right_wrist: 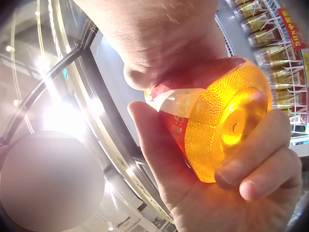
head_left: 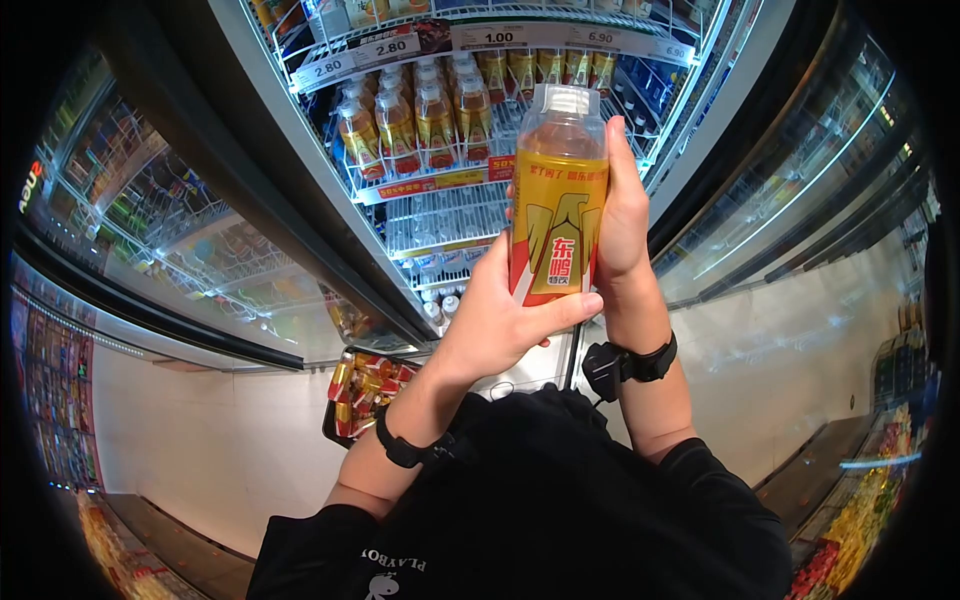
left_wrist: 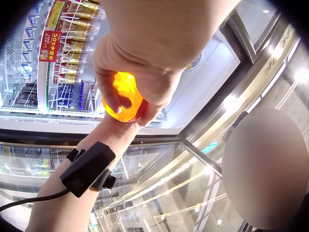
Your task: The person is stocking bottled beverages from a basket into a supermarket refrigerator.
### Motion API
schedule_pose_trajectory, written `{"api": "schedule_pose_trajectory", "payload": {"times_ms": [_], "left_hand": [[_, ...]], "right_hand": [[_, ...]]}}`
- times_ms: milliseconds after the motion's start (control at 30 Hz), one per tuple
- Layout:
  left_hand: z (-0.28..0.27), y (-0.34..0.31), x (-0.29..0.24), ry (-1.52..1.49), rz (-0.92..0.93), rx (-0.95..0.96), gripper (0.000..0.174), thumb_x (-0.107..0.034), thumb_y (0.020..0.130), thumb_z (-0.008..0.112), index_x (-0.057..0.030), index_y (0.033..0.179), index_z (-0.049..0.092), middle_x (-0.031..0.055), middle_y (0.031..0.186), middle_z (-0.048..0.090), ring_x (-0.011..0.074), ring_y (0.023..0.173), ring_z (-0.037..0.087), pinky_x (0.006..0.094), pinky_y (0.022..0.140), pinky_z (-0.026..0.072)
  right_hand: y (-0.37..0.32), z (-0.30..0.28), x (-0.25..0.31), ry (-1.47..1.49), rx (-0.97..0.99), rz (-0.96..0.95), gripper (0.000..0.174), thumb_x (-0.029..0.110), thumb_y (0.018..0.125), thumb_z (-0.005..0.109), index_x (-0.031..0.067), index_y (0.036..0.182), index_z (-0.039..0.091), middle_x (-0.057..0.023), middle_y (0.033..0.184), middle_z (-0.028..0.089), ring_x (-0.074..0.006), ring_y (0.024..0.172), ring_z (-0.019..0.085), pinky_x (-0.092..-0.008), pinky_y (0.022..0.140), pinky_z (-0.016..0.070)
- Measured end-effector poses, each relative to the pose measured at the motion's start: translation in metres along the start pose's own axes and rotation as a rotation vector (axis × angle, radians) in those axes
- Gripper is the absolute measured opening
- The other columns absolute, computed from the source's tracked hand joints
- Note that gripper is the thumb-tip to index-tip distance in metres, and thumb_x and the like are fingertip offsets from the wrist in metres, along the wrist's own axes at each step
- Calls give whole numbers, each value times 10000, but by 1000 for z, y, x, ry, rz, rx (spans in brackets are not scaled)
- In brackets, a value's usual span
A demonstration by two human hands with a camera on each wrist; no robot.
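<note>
Both hands hold one plastic drink bottle (head_left: 560, 220) in front of the open cooler. It has amber liquid, a yellow and red label facing up to the head camera, and a white cap under a clear overcap. My left hand (head_left: 500, 315) grips the lower part, its thumb lying across the label's bottom edge. Higher up, along the other side, my right hand (head_left: 627, 215) holds the bottle with the thumb pointing toward the cap; its other fingers are largely hidden behind. In the right wrist view, left fingers (right_wrist: 263, 166) curl at the bottle's textured amber base (right_wrist: 231, 121).
Similar bottles (head_left: 415, 120) stand in rows on a cooler shelf with price tags (head_left: 390, 48) above. Lower wire racks (head_left: 440, 222) lie below. On the floor at the left is a dark basket (head_left: 333, 425) of red and gold packages. Glass doors (head_left: 200, 210) flank the cooler.
</note>
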State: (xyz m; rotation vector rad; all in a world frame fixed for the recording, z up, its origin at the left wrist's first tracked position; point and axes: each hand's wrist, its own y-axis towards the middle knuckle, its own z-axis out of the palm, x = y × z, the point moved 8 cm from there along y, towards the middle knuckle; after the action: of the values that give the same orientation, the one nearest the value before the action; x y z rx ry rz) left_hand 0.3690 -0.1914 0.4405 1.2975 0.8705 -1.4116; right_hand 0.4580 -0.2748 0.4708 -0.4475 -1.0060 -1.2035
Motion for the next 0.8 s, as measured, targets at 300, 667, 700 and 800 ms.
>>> {"api": "schedule_pose_trajectory", "payload": {"times_ms": [300, 667, 700, 800], "left_hand": [[-10, 1, -11, -22, 53, -14, 509, -188, 843, 888, -35, 1223, 585, 24, 996, 680, 73, 783, 637, 224, 595, 520], [-25, 11, -12, -3, 154, -24, 652, -166, 831, 904, -16, 1357, 550, 63, 1186, 683, 143, 1064, 663, 326, 929, 563], [-25, 12, -12, -4, 156, -23, 652, -166, 831, 904, -16, 1357, 550, 63, 1186, 683, 143, 1064, 663, 326, 929, 563], [-25, 17, -8, -21, 114, -5, 726, -210, 809, 938, 17, 1341, 501, 126, 1267, 666, 185, 1161, 654, 364, 1041, 521]], "right_hand": [[11, 9, 0, 7, 14, -15, 808, 667, 1091, 224, 2, 1271, 646, -183, 958, 727, -279, 815, 728, -399, 760, 617], [17, 25, 8, -24, 74, 24, 786, 647, 1099, 226, 3, 1336, 609, -221, 1064, 737, -297, 919, 740, -435, 859, 615], [18, 24, 11, -50, 61, 5, 782, 648, 1098, 228, 8, 1344, 604, -224, 1076, 738, -298, 937, 742, -431, 864, 611], [20, 22, 21, -110, 44, -35, 764, 646, 1096, 246, 19, 1348, 603, -223, 1093, 743, -298, 956, 748, -418, 867, 607]]}}
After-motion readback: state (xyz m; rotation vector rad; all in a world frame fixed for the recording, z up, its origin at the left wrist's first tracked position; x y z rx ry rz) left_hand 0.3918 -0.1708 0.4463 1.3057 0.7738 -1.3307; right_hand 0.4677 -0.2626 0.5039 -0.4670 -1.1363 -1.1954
